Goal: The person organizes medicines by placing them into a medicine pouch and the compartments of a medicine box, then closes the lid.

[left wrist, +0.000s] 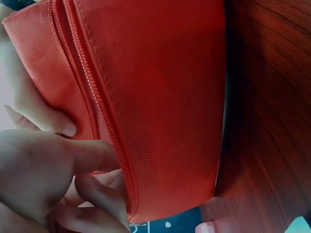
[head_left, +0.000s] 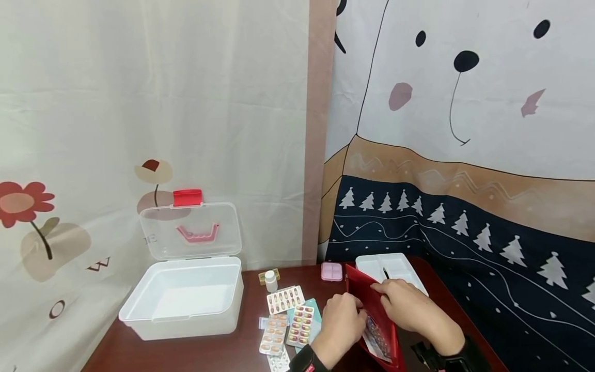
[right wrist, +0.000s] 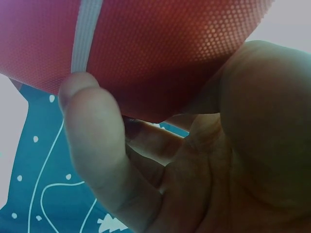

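A red zippered pouch (head_left: pixel 365 285) stands unzipped on the table, tilted between both hands. My left hand (head_left: pixel 341 321) holds its near edge by the zip; in the left wrist view, curled fingers (left wrist: pixel 97 155) reach over the teeth into the opening. The right hand (head_left: pixel 413 307) grips the pouch's other side, thumb and fingers on the fabric. In the right wrist view a white elastic strip (right wrist: pixel 87 39) runs down the red inner panel to a fingertip. Inside the pouch lies a clear packet (head_left: pixel 375 338) with white paper; its contents are too small to tell.
Several blister packs (head_left: pixel 301 325) lie left of my left hand, with a white bottle (head_left: pixel 270 281) behind them. Farther left stands an open clear box (head_left: pixel 186 330), lid raised. A pink pill case (head_left: pixel 331 272) and white tray (head_left: pixel 395 263) sit behind the pouch.
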`<state>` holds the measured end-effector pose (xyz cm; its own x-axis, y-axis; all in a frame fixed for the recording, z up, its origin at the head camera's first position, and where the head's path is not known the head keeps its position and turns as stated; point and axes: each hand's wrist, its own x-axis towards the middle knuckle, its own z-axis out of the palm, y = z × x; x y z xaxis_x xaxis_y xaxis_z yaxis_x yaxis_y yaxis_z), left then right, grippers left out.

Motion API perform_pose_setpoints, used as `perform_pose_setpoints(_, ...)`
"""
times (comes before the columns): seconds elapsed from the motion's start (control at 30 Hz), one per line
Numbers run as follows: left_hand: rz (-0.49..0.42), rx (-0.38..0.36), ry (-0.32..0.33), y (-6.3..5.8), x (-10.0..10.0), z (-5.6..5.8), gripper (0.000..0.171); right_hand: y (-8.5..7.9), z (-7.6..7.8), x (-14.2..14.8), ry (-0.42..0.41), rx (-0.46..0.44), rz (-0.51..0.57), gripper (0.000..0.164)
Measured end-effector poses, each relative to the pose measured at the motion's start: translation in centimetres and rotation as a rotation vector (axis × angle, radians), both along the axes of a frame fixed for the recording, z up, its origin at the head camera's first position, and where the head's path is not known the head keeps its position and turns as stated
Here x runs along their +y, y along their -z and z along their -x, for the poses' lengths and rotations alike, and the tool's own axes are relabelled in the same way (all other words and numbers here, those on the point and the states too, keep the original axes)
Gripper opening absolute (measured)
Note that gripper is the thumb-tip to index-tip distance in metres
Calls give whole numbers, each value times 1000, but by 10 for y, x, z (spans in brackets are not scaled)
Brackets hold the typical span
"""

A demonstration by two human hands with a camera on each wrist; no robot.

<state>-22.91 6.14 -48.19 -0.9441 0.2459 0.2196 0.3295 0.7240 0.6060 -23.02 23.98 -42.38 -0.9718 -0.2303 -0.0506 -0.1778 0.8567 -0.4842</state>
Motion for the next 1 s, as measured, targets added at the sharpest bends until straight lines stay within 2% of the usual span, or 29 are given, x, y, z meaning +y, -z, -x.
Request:
perform_pose_setpoints(0.1,-6,-4,19,-1,-2,-3,12,-1,-1,0,3,-1,3,33)
perform_pose_setpoints(0.27,-68,24,50,-4,-10,-10,13,-1,-1,-1,3,6,7,33)
perform_pose_setpoints(0.5,-27,128,19,-8,-27,-16,12,-2,-1,-1,-3,8,-4,33)
perform_pose_setpoints(0.6,-14,141,-11,-11,-34,-16,11,-3,-1,-1,-5,2,-4,33)
perform_pose_setpoints(0.77,-9,136,-100,-13,-53,-15,7,-2,-1,0,-5,-8,7,33)
perform_pose_setpoints(1.0,41,164,-206,-4,-90,-2,5,-2,-2,0,-5,-4,7,34)
